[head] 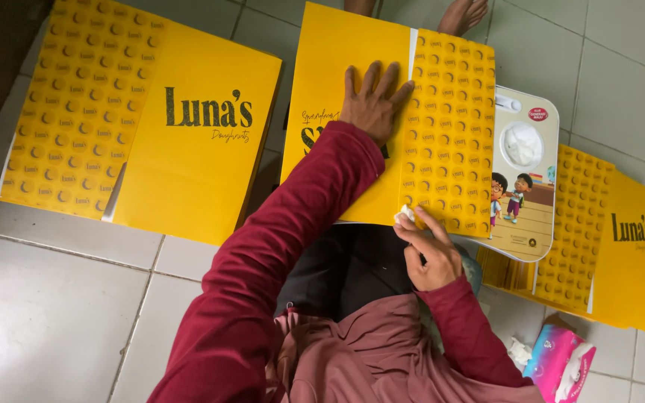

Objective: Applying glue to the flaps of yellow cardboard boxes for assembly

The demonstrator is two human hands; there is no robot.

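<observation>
Your left hand [371, 101] lies flat, fingers spread, on the yellow cardboard sheet [345, 67] at frame centre. Your right hand [431, 257] pinches a white scrap [404, 215] at the sheet's lower edge, just below its dotted flap [449, 127].

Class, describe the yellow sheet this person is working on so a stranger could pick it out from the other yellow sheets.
Start at the white tiled floor. Three yellow printed sheets lie there; take the middle sheet, over the small white table. Only it has the left hand pressed flat on it.

Three flat yellow cartons: left [139, 123], centre [393, 119], right [606, 246] (dotted panels); pink tissue pack [558, 363] at lower right.
</observation>
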